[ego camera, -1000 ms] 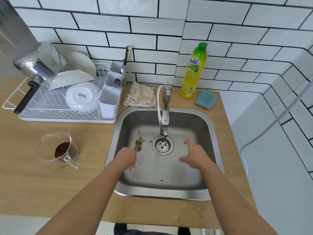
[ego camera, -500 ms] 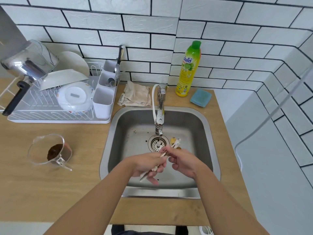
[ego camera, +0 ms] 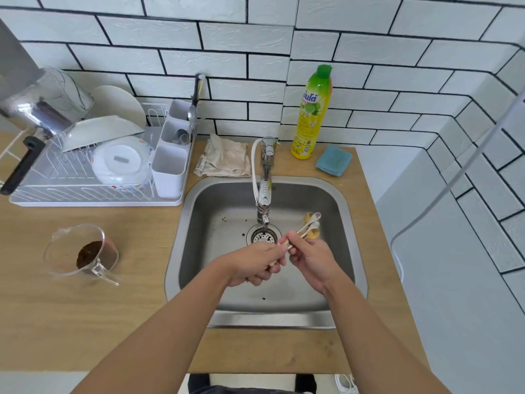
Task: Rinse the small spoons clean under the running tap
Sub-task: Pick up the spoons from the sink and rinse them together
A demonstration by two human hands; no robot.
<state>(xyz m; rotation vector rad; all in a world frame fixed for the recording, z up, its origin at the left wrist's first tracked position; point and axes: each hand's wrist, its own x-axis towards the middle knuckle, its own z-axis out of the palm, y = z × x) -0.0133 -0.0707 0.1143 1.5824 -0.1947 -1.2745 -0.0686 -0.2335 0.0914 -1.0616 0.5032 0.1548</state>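
A bundle of several small pale spoons [ego camera: 308,227] is held over the steel sink [ego camera: 349,223], bowls pointing up and right, just right of the drain [ego camera: 264,237]. My left hand [ego camera: 255,264] grips the handle ends from the left. My right hand [ego camera: 309,258] pinches the handles from the right, close to the bowls. The tap [ego camera: 265,180] stands at the back of the sink with its spout above the drain, left of the spoon bowls. I cannot tell whether water is running.
A dish rack [ego camera: 93,177] with bowls and a cutlery holder stands at the back left. A clear measuring cup [ego camera: 82,254] with dark grounds sits on the wooden counter, left. A cloth [ego camera: 224,160], a yellow detergent bottle [ego camera: 312,115] and a blue sponge [ego camera: 333,161] line the back.
My hands came together over the sink; the spoons went from my left hand alone to both hands, and the bundle has shifted right of the drain, bowls fanned out.
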